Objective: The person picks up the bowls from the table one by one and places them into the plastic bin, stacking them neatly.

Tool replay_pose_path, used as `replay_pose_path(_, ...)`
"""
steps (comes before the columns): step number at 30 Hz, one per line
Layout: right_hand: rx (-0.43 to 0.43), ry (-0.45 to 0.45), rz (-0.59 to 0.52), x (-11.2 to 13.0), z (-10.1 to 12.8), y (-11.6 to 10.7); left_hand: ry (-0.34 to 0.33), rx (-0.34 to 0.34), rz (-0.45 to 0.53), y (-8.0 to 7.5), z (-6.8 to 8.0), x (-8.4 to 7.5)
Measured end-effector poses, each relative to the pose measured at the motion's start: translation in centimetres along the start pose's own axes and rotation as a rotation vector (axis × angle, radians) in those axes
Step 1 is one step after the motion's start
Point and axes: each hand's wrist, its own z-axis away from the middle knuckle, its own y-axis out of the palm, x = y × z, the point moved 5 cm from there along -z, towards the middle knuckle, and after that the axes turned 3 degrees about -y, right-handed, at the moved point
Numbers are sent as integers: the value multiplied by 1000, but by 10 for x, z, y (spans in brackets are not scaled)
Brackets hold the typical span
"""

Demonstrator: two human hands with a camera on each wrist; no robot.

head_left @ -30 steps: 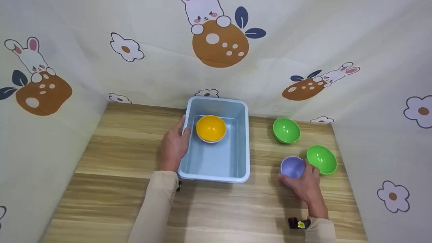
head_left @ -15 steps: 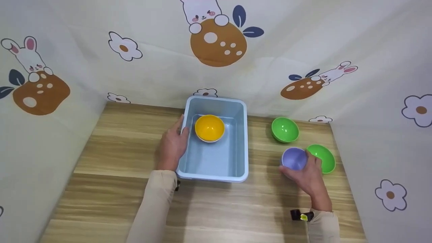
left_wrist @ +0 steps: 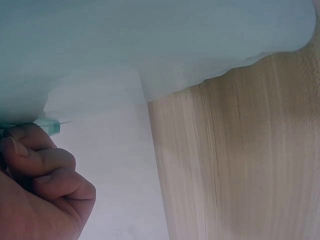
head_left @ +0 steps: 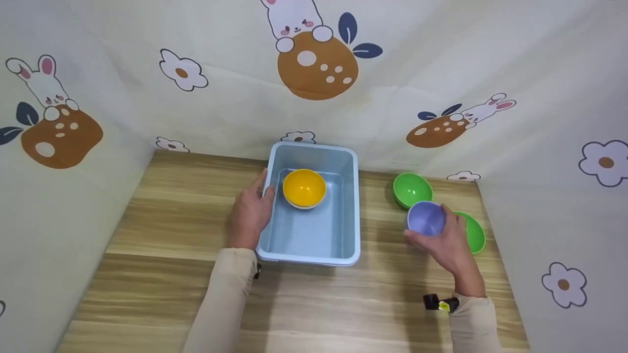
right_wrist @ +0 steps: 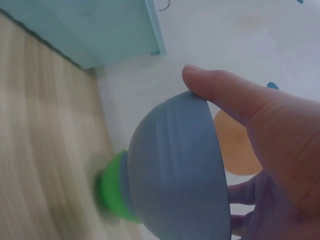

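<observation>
A light blue plastic tub point(head_left: 351, 206) sits on the wooden table with a yellow bowl point(head_left: 304, 188) inside, near its far end. My left hand point(head_left: 251, 212) grips the tub's left rim, fingers point(left_wrist: 35, 165) curled under the tub point(left_wrist: 150, 45) edge. My right hand point(head_left: 444, 242) holds a purple bowl point(head_left: 425, 218) lifted off the table, thumb point(right_wrist: 225, 95) over the rim of the purple bowl point(right_wrist: 175, 170). Two green bowls stand right of the tub: one point(head_left: 411, 188) farther back, one point(head_left: 473, 233) partly hidden behind my right hand.
Cloth walls with rabbit and flower prints point(head_left: 316, 54) enclose the table on the left, back and right. The wooden tabletop point(head_left: 319, 304) stretches toward me in front of the tub. A green bowl point(right_wrist: 107, 192) shows blurred under the purple one in the right wrist view.
My right hand has lifted the purple bowl off the table and carried it up and slightly left, in front of the near green bowl. The left hand stays on the tub's rim.
</observation>
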Motion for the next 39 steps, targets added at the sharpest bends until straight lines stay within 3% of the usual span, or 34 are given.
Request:
replay_pose_path(18, 15, -155, 14, 49, -13, -18, 21, -8, -38, -1, 3, -1)
replay_pose_path(39, 33, -223, -72, 103, -28, -18, 3, -12, -37, -2, 3, -2)
